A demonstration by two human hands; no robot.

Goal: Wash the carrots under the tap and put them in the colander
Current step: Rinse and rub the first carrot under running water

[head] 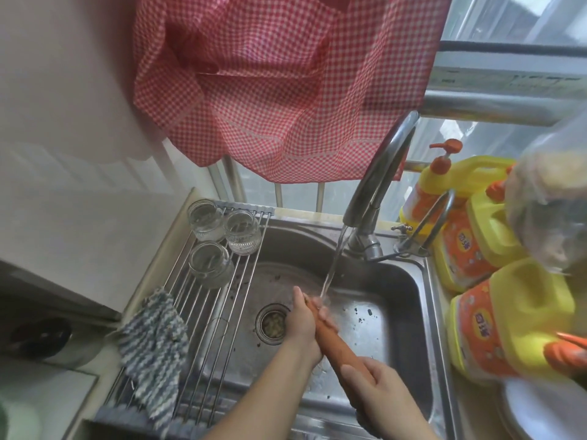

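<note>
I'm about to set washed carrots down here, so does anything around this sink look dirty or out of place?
Yes: the sink floor has dark specks scattered around, and the drain strainer holds food scraps. Nothing looks spilled or broken.

Both forearms reach in from bottom edge, bare, angled up toward centre. Left hand further forward — fingers curled round carrot near its tip, under running water. Right hand nearer body — fingers and thumb wrapped round carrot's thick end.
</note>
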